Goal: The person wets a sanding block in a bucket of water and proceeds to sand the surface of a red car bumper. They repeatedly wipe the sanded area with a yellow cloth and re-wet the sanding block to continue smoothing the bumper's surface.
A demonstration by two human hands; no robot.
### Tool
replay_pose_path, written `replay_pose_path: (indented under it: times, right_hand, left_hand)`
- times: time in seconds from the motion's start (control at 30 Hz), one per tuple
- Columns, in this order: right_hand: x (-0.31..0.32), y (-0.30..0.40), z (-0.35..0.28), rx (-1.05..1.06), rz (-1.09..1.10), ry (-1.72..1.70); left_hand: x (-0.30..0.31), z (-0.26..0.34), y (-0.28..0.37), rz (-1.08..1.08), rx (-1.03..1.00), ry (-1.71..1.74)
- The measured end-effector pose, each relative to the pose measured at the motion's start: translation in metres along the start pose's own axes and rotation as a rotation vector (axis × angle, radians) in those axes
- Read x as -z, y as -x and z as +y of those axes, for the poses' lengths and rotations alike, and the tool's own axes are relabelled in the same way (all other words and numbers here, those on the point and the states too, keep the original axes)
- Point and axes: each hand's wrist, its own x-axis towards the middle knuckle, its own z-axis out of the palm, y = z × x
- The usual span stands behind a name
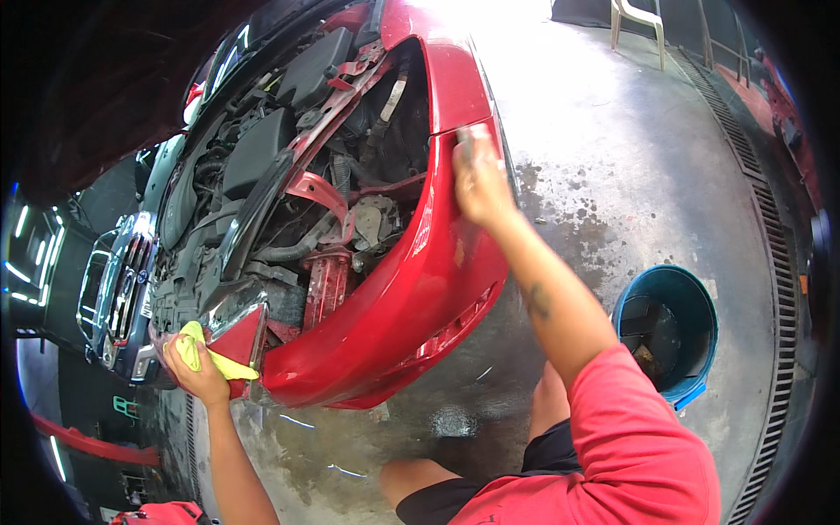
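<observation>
A red car front bumper point(367, 348) curves before me, its upper end meeting the red fender point(459, 85) at a narrow seam. My right hand point(482, 180), blurred, presses on the bumper's side just below that seam. Under its fingers shows a small grey pad point(464, 136), too blurred to name more exactly. At the car's front, my left hand point(197, 377) grips a crumpled yellow cloth point(231, 369) and rests by the grille area. The headlight opening point(374, 216) is bare, with hoses and brackets exposed.
A blue bucket point(710, 308) holding water and some dark items stands on the wet concrete floor point(564, 230) to my right. Beyond it runs a drain grate point(771, 223). The engine bay point(256, 151) lies uncovered. Farther off are a plastic chair point(640, 16) and another vehicle point(125, 289).
</observation>
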Motion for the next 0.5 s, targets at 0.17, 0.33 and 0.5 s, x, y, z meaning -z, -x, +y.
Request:
replay_pose_path:
  times: [0.17,0.33,0.5]
  right_hand:
    - [-0.006,0.001,0.013,0.074,0.033,0.1]
    - [-0.01,-0.018,0.036,0.032,0.172,0.046]
    - [-0.013,-0.006,0.028,0.157,0.109,-0.074]
  left_hand:
    - [-0.001,0.001,0.0,0.01,0.006,-0.016]
    - [0.002,0.007,-0.001,-0.013,0.038,-0.017]
    - [0.0,0.013,-0.002,0.018,0.007,-0.006]
